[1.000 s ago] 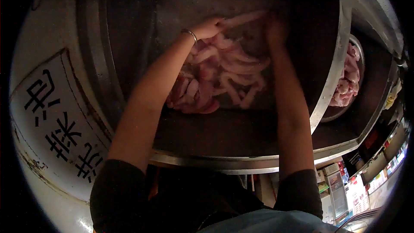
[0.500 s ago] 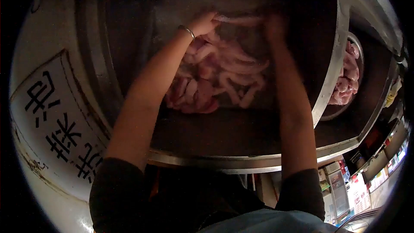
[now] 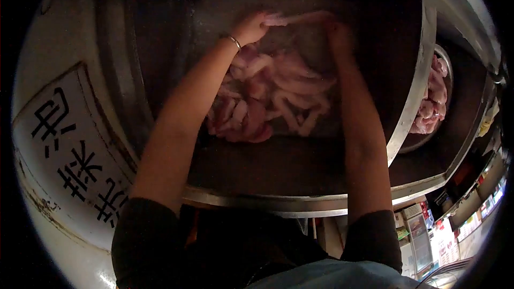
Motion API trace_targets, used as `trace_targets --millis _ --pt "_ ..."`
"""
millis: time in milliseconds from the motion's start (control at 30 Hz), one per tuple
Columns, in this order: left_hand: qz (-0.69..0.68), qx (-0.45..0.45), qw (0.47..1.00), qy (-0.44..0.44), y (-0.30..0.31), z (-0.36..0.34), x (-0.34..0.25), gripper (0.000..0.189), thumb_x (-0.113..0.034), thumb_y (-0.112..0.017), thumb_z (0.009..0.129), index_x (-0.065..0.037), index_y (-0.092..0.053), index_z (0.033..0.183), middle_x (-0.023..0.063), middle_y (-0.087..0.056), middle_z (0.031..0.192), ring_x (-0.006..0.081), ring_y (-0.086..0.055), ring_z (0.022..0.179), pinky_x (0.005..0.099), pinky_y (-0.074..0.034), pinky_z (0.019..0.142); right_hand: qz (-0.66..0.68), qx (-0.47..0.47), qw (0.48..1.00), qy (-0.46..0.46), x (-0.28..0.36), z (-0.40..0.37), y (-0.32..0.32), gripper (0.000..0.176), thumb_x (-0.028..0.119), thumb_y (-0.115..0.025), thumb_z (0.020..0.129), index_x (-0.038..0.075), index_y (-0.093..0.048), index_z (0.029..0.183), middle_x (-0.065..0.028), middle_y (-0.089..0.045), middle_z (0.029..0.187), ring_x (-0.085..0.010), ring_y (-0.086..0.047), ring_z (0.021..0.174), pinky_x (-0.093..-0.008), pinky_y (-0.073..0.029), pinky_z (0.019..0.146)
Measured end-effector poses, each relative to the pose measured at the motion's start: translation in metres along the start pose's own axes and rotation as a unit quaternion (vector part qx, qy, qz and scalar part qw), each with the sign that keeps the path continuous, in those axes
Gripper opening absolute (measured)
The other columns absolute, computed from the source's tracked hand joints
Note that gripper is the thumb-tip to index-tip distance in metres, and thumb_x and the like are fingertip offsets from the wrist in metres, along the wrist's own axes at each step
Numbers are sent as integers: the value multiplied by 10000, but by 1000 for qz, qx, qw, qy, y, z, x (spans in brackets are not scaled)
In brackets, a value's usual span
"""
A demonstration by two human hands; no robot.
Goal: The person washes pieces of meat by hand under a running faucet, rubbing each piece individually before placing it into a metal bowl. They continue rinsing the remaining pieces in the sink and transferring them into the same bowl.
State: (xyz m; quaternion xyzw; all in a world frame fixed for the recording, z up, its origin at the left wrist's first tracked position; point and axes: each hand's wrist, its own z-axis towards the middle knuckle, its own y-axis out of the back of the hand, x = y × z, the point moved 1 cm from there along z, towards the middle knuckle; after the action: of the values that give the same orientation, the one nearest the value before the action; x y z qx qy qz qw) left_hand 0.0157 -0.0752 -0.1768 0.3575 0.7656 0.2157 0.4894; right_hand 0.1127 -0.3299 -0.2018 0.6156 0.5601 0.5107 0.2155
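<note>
A long, pale strip of raw meat (image 3: 302, 18) is stretched between my two hands over the far part of a dark sink. My left hand (image 3: 251, 28), with a bangle on its wrist, is closed around the strip's left end. At the other end my right hand (image 3: 339, 35) grips it, though shadow and blur obscure those fingers. Nearer to me, a pile of raw meat pieces (image 3: 292, 77) lies on the sink bottom, some of them long and pale. Darker, redder pieces (image 3: 243, 120) sit at the pile's near left.
A metal rim (image 3: 267, 203) runs along the sink's near side, and a divider (image 3: 409, 96) stands on the right. Beyond it, a round metal bowl (image 3: 448, 69) holds more raw meat (image 3: 432, 99). A white sign with black characters (image 3: 69, 155) is at the left.
The strip's middle and right part have risen slightly and now arch between my hands. Both hands keep their hold, and the pile looks much the same.
</note>
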Motion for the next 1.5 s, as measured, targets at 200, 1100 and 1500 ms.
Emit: trace_targets --millis 200,1100,1500 --pt "-91 57 987 120 12 -3 -39 427 -346 -425 858 -71 -447 1184 176 -566 1038 304 -544 942 371 -405 826 -103 -245 912 313 100 -49 42 307 347 -478 804 118 -606 963 -144 -582 973 -315 -563 845 -393 -424 782" --pt "-613 29 765 193 -20 13 -38 410 -421 -537 799 -120 -486 1073 33 -569 821 175 -543 749 316 -463 598 517 93 849 63 103 -44 -17 289 150 -530 812 -2 -531 1058 -119 -591 940 -202 -569 831 -313 -451 719" --pt "-718 -195 624 238 -21 34 31 183 -240 -513 809 -90 -518 915 37 -549 786 198 -525 681 317 -421 540 327 125 937 -3 52 -51 -36 389 305 -532 826 26 -502 1095 -105 -598 897 -148 -568 827 -296 -453 707"
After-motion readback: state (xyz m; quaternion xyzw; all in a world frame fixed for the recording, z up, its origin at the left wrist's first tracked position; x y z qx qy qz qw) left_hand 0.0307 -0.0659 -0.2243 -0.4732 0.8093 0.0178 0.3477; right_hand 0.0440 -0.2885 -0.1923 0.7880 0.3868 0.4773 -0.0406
